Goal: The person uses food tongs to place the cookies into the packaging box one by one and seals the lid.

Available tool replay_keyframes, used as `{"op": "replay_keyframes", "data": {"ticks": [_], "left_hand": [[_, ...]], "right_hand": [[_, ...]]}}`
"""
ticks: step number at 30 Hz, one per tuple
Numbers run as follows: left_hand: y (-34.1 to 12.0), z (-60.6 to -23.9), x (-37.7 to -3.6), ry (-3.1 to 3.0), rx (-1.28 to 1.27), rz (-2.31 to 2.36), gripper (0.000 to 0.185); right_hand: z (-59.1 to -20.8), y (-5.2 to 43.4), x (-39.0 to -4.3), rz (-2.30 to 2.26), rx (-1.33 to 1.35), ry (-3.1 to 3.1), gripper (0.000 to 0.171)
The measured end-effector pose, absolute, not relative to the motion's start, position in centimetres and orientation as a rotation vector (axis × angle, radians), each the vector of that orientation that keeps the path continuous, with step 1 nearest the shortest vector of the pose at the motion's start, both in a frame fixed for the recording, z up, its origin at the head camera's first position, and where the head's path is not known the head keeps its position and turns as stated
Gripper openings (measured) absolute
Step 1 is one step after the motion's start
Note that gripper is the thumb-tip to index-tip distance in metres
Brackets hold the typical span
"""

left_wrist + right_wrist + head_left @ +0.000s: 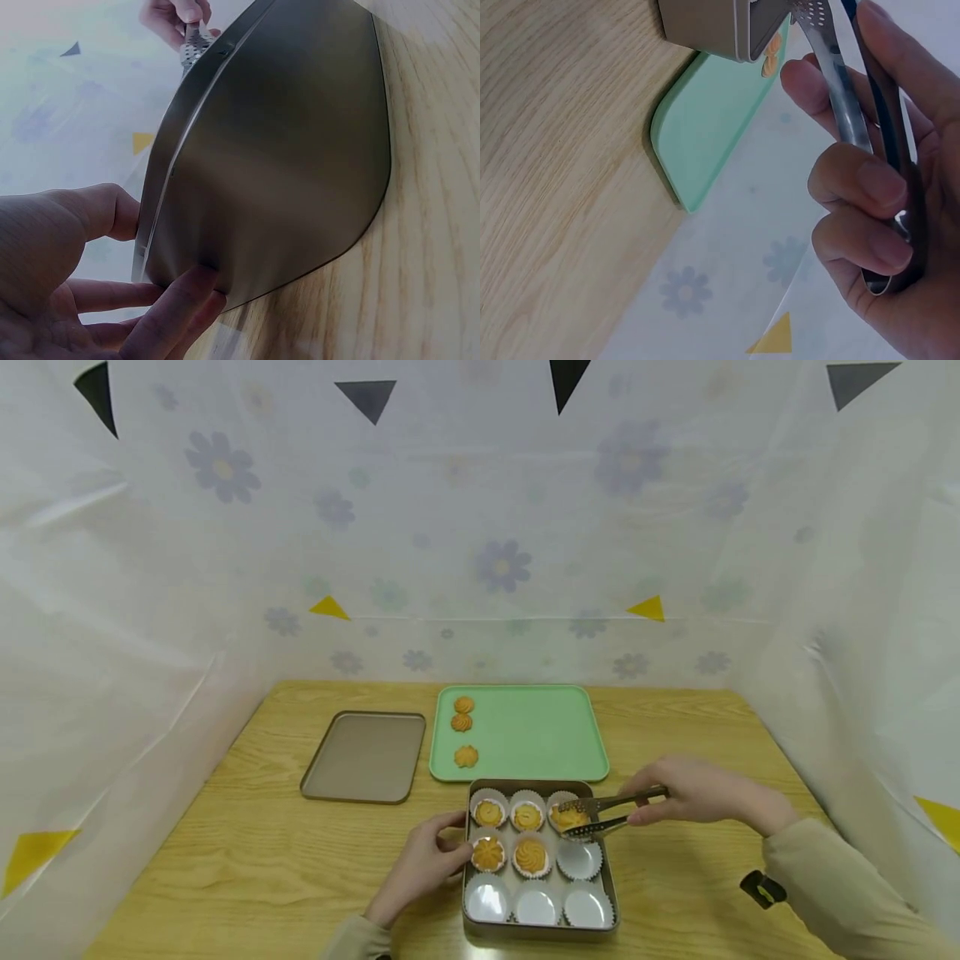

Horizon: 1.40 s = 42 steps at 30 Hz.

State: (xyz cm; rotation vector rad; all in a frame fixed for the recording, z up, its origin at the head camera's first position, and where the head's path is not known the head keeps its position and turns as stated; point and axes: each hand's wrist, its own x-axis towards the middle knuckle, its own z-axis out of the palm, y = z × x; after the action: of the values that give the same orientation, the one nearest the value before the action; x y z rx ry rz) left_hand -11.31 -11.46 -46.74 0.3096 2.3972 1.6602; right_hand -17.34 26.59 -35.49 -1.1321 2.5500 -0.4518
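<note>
While left hand [420,864] grips tin [277,142], tongs [600,803] extend leftward from right hand [690,789].

You're seeing glare whitening the near-left cup [487,902] in the head view; your wrist views are looking dimmer, the left hazing the backdrop sheet [82,97].

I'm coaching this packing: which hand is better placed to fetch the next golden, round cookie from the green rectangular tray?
Probably the right hand: it holds perforated silver metal tongs, whose tips are near the tray. The left hand grips the left side of the brown rectangular metal box.
</note>
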Motion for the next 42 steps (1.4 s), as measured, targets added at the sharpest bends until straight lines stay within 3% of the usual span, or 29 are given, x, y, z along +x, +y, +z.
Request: {"op": "replay_keyframes", "data": {"ticks": [13,26,38,42], "left_hand": [[-11.5,-46.6,-11.2,2.407,0.307,1.642,0.056],[-11.5,-46.6,-11.2,2.41,0.307,1.642,0.055],[-11.4,-46.7,-11.2,2.401,0.287,1.658,0.056],[-11.4,-46.6,-11.3,2.404,0.29,1.652,0.055]], "right_hand": [[-35.6,25.2,-17.3,-0.372,-1.078,2.498,0.03],[-35.0,24.3,-16.7,-0.232,-0.988,2.54,0.038],[-34.7,22.9,-16.2,-0.156,-1.046,2.568,0.012],[-34.7,22.6,-16.1,-0.134,-1.057,2.577,0.015]]}}
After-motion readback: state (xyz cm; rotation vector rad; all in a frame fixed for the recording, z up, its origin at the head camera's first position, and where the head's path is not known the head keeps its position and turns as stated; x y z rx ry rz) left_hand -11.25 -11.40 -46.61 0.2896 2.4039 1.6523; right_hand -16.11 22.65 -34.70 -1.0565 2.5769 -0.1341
